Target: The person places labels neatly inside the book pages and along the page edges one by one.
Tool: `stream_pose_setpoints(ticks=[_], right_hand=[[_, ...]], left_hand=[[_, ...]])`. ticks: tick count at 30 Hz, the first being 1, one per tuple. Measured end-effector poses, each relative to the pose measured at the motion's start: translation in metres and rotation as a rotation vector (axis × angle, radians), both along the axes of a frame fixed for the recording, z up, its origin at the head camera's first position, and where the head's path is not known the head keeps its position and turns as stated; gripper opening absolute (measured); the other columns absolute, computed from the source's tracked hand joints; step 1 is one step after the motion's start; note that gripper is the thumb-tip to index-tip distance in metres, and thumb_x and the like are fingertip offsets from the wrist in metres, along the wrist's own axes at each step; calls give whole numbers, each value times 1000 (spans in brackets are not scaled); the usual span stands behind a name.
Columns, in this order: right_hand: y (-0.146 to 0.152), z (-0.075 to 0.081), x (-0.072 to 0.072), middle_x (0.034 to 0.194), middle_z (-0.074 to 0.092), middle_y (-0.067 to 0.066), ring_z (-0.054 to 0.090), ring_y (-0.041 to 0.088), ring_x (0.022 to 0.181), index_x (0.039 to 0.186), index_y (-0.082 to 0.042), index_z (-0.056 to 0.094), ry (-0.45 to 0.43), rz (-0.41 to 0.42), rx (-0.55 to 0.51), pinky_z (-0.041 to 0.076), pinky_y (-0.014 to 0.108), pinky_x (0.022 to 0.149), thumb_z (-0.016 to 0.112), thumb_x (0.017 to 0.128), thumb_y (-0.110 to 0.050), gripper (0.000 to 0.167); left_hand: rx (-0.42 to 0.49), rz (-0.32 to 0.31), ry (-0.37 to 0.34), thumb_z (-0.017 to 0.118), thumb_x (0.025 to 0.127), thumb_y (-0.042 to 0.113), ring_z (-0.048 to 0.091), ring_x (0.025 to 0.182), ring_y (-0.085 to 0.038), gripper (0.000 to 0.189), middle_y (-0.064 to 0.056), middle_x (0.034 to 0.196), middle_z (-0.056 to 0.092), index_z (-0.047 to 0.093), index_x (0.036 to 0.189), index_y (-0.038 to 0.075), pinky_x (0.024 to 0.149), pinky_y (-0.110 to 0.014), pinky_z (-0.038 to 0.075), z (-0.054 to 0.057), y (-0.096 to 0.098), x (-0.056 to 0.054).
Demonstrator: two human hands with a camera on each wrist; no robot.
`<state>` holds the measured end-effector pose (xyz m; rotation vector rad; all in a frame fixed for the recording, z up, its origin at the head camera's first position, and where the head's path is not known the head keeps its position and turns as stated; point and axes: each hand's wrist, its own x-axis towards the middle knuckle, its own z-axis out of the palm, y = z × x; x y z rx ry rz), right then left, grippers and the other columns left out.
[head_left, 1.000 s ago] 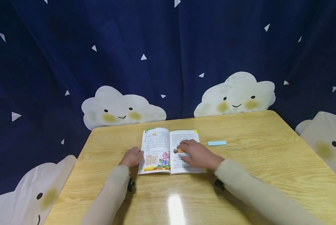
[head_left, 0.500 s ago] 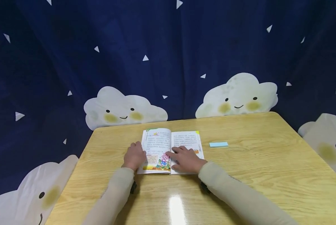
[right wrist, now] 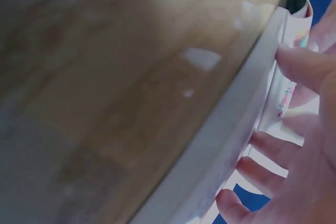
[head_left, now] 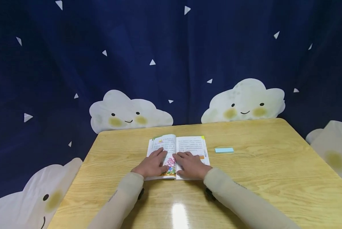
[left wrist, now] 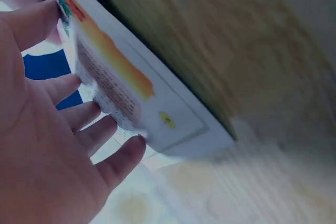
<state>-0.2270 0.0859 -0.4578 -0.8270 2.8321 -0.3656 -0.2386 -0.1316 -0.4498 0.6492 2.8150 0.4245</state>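
An open book (head_left: 191, 143) with printed text and a pink rabbit picture lies flat on the wooden table. Across its left page my left hand (head_left: 151, 164) rests with fingers spread, the thumb near the rabbit. My right hand (head_left: 191, 166) lies on the right page close to the spine, its fingertips touching the paper. In the left wrist view, the fingertips of the left hand (left wrist: 58, 129) touch the page (left wrist: 123, 72). The right wrist view has the right hand (right wrist: 294, 145) with its fingertips on the page (right wrist: 226, 145). Neither hand grips anything.
A light blue strip (head_left: 224, 150) lies on the table (head_left: 254, 165) to the right of the book. Behind the table hangs a dark blue curtain (head_left: 136, 38) with white triangles and smiling clouds.
My left hand has moved from the book's left edge onto the left page, its fingers now spread. My right hand has slid left across the right page toward the spine.
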Motion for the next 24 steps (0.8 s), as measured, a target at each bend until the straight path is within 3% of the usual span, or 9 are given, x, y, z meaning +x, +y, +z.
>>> stream_pose_setpoints(ticks=[3,7,14,24], right_hand=[[5,2,-2,160,37,9,35,32,147,156,-11,33,-56,-22,-10,39,65,107,65,94,-38,75],[13,5,-5,161,35,8,31,31,150,150,-12,43,-113,-29,-19,35,68,110,69,90,-37,70],[21,6,-4,160,37,7,33,31,149,148,-13,48,-127,-16,-47,35,67,110,72,89,-36,67],[25,9,-2,163,32,2,28,28,152,152,-17,42,-190,-9,-19,31,64,116,71,90,-37,71]], left_hand=[[-22,10,-19,57,97,47,28,152,-32,72,-8,166,25,32,156,14,115,-57,38,-3,2,-2],[-62,15,-35,55,97,52,28,152,-31,73,-4,166,25,31,157,18,114,-59,38,-5,4,-3],[-92,-6,-54,57,97,49,27,152,-35,72,-3,166,26,31,157,19,119,-57,31,-6,3,-4],[-5,7,-132,65,95,37,21,153,-39,71,-5,166,25,34,156,16,121,-54,31,-4,3,0]])
